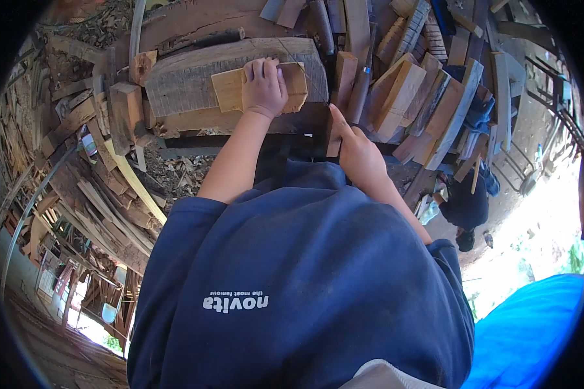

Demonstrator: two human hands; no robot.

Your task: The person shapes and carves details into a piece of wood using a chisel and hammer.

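Note:
My left hand [265, 91] is closed over a short light-coloured wooden board [228, 89], its fingers curled toward the far edge. The board rests on a thick, weathered grey wooden block [182, 74], and a dark line runs across its upper right corner. To the right, beside the block's end, is my right hand [362, 155]. One finger stretches forward and the others are folded in; whatever they hold, if anything, is hidden. Just beyond that hand lie a narrow wooden strip [345, 74] and a round tool handle [360, 96] with a metal-looking end.
Many wooden offcuts [402, 94] crowd the right side of the bench. An upright wooden post [127, 110] stands left of the block. Long planks [104, 214] are piled at the left, with wood chips [175, 175] below. Another person [467, 204] is at the right.

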